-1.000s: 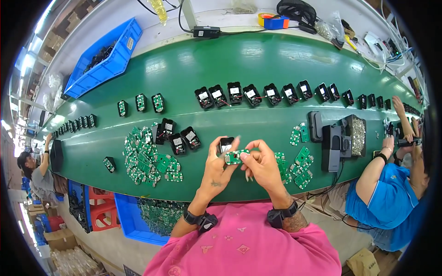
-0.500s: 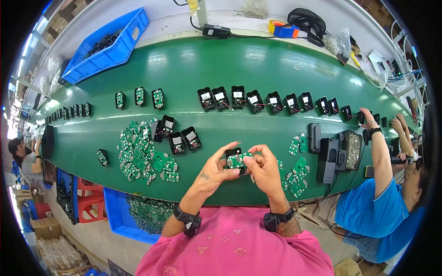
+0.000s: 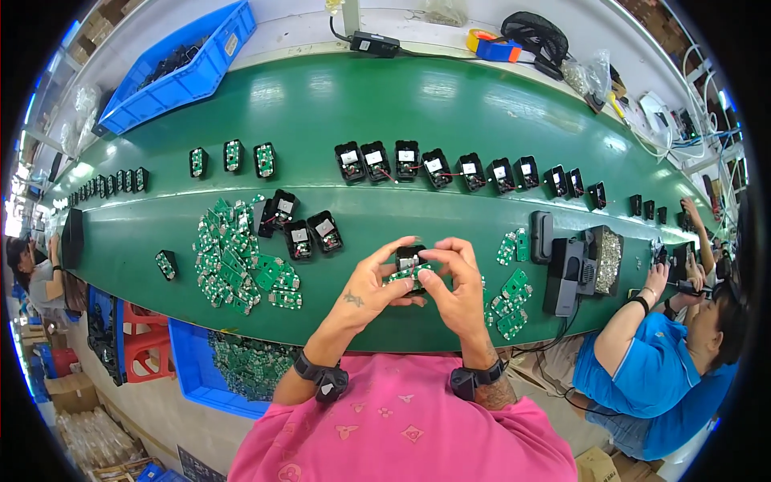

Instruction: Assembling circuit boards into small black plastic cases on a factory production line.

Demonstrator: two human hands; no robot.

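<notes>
I note one change against half a second ago: the green circuit board now lies lower over the open black case, toward the near end, and more of the case's interior shows beyond it. In my judgement the board is not yet seated and its alignment remains open. Both parts are held just above the near side of the bench, between the hands. I have the left hand clamped around the case from the left, fingers reaching toward its far end, thumb at the near end. The right hand pinches the board with its thumb on top and index finger bent over the far right corner; whether that fingertip touches the case I cannot tell, as fingers obscure it. Both forearms enter from below, wrists apart, hands angled inward.
</notes>
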